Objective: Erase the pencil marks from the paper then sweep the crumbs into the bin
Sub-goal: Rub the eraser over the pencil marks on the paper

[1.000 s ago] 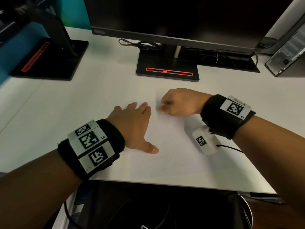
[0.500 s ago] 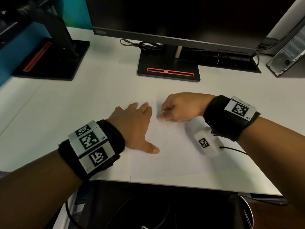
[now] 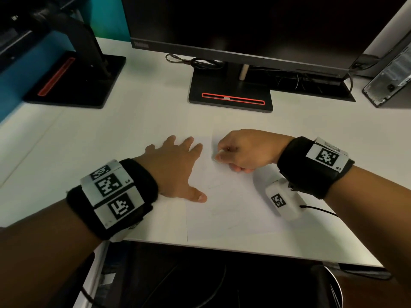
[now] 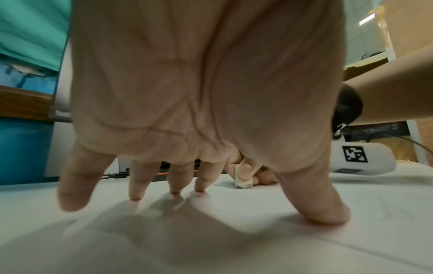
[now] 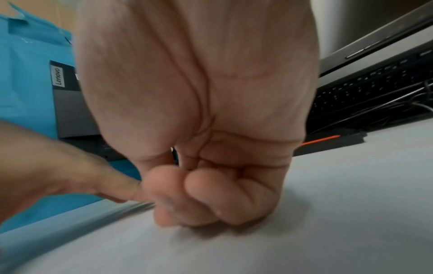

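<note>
head view: left hand [image 3: 175, 167] flat on the desk [image 3: 111, 138], fingers straight and spread, thumb tip pressing the left part of the paper [image 3: 233, 210]. right hand [image 3: 242, 152] just beside it, curled tight, pinching a small white eraser [image 3: 219, 154] between thumb and forefinger at the paper's far left corner. faint pencil marks [image 3: 222, 185] scattered over the sheet nearer the body.

left wrist: eraser [image 4: 243, 178] upright, its grey-smudged lower end touching the paper – thumbnail laid against its side. fingertips [image 4: 174, 191] of the left hand planted on the white surface.

right wrist: fist [image 5: 211, 194] low on the sheet, eraser hidden behind the knuckles. monitor [image 3: 233, 30] and its stand [image 3: 231, 94] well behind, on the desk. bin – cannot tell where.
</note>
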